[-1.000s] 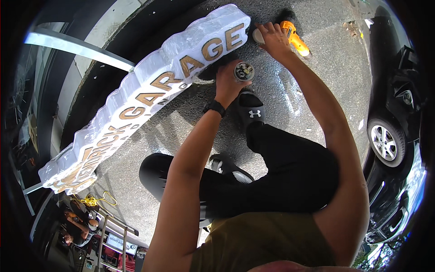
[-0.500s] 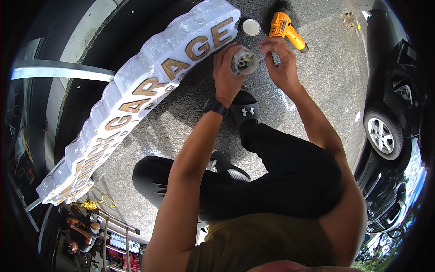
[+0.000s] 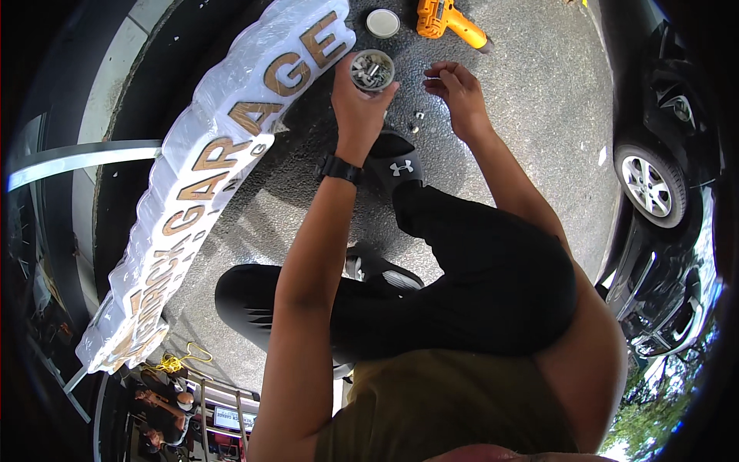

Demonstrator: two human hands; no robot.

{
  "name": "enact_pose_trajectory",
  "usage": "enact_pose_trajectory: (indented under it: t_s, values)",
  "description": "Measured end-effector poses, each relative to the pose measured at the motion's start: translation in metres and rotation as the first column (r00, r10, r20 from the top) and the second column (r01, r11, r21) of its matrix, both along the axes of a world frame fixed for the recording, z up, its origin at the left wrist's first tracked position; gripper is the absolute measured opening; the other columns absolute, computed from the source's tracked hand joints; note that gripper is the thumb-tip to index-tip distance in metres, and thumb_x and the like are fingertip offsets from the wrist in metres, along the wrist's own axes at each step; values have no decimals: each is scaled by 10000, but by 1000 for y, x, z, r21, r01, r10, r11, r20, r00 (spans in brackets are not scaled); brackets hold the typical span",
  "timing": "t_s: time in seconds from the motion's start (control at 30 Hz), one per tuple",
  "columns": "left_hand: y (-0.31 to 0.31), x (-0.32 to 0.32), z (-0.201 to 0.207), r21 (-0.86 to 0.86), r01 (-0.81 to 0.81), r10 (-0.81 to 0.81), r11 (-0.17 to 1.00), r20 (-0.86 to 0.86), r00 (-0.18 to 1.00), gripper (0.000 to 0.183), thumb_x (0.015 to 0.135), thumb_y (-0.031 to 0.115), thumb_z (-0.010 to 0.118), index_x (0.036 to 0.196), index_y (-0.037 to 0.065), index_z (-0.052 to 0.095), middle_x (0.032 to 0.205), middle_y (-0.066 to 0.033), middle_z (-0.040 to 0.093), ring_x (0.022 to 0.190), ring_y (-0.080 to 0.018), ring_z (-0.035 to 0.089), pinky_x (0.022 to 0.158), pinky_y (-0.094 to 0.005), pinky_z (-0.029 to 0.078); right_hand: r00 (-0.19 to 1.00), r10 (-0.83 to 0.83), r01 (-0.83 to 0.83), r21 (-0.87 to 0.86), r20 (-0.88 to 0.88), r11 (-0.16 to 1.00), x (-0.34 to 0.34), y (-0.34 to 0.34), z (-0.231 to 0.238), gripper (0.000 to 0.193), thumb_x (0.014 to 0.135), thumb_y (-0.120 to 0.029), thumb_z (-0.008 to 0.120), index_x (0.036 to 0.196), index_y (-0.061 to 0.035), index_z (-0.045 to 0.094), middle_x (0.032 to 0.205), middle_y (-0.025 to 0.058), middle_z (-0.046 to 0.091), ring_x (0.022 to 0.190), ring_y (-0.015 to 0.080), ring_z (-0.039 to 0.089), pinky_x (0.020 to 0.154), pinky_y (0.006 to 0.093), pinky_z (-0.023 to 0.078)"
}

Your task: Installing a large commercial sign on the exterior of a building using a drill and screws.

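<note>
My left hand (image 3: 358, 104) grips a small round container (image 3: 372, 71) filled with metal screws and holds it upright over the asphalt. My right hand (image 3: 458, 91) hovers just right of the container with fingers curled and apart, nothing visible in it. A few loose screws (image 3: 416, 122) lie on the ground between the two hands. The container's white lid (image 3: 382, 22) rests on the asphalt beyond it, next to an orange cordless drill (image 3: 446, 18). I sit with my legs in black trousers and black shoes (image 3: 394, 163) stretched forward.
A long white sign with gold letters (image 3: 215, 165), wrapped in plastic, lies on the asphalt to my left. A black car (image 3: 654, 177) stands at the right. A yellow cord (image 3: 178, 360) and a ladder (image 3: 219, 408) are at the lower left.
My left hand has lifted the container nearer to me. My right hand came back from the drill, met the container, then moved off to its right.
</note>
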State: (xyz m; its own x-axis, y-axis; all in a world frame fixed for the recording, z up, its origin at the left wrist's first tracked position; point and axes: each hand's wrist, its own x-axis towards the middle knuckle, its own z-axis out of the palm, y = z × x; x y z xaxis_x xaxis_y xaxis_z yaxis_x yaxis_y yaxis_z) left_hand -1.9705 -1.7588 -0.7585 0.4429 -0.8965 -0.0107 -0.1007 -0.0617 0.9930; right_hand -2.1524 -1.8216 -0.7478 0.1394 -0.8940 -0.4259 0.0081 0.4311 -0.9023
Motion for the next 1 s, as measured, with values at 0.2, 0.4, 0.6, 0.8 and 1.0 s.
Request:
enact_pose_trajectory:
  t_s: [0.2,0.4,0.6,0.8,1.0]
  values:
    - [-4,20,-29,-41,31,-25,999,124,992,635,728,119,893,1249,5,547,1169,-141,658,1071,-281,657,918,-387,534,529,26,-184,-85,-848,979,-112,22,-112,257,903,-192,599,1064,-21,703,1036,197,730,949,369,711,841,415,552]
    - [-6,14,-44,-11,116,-109,993,247,963,656,702,153,911,1244,28,564,1187,-152,658,1069,-353,649,927,-429,519,592,146,-298,-47,-792,953,-120,73,-146,317,828,-94,695,1130,-55,608,1030,136,672,907,286,692,828,389,560]
    - [-27,4,-48,-38,145,-100,989,551,828,719,686,245,924,1283,62,568,1189,-156,666,1095,-376,617,971,-463,473,514,230,-393,11,-826,919,-104,49,-140,447,799,-156,800,1184,-98,580,1147,151,606,1069,317,648,909,428,537]
    - [-34,11,-70,108,102,-140,989,458,878,770,665,266,932,1300,46,556,1256,-188,635,1210,-410,539,973,-472,471,384,293,-418,119,-876,901,-66,49,-120,511,778,-209,830,1209,-120,571,1209,164,567,1143,402,587,987,485,497]
    - [-10,7,-69,-1,-41,36,999,515,856,572,754,119,855,1237,15,567,1170,-214,630,1135,-390,570,953,-458,479,404,213,-658,-121,-890,743,-45,44,-120,290,833,-140,747,1091,-93,622,1117,134,605,1107,374,598,968,464,492]
